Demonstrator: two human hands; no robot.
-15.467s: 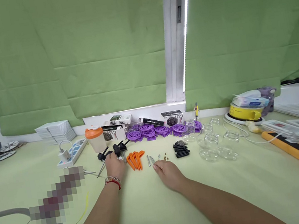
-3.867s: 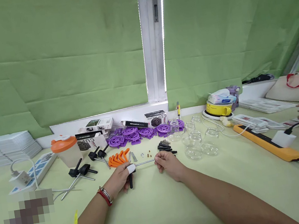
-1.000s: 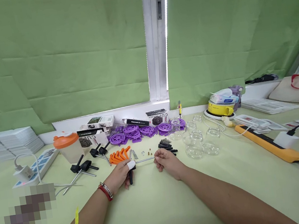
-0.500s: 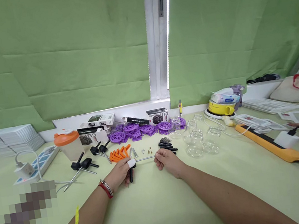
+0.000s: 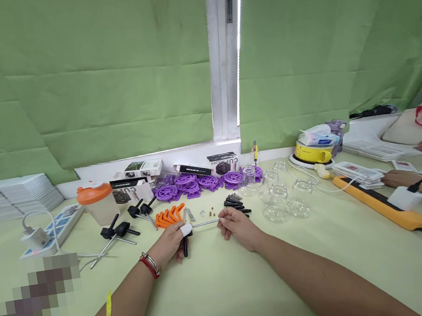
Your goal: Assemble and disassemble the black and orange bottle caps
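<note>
"Where's the metal rod?"

"The metal rod (image 5: 205, 223) spans the gap between the hands, roughly level. Its left end runs into the left hand (image 5: 173, 240), which is wrapped around it, a white cover on the thumb; a black handle (image 5: 185, 247) pokes out below, towards the near side."

"And the other end?"

"The right hand (image 5: 237, 227) pinches it between thumb and fingers. Whether a small part is caught there too, I can't tell."

"How much room do they have?"

"Mostly on the near side: a broad stretch of worktop (image 5: 211, 295) opens between the forearms and runs on to the right."

"What about the far side?"

"Tighter. Orange hooks (image 5: 170, 216) sit just beyond the left hand, screws (image 5: 188, 215) and brass bits (image 5: 212, 213) behind the rod, and black pins (image 5: 237, 205) just past the right hand. Farther on, purple wheels (image 5: 233, 178) line up near the worktop's far edge."

"The sides?"

"Left, black-headed rods (image 5: 123, 229) lie near an orange-lidded cup (image 5: 97, 204). Right, clear jars (image 5: 275, 212) cluster, then an orange power strip (image 5: 376, 201) slants across, with another person's hands (image 5: 396, 179) beyond it."
</note>
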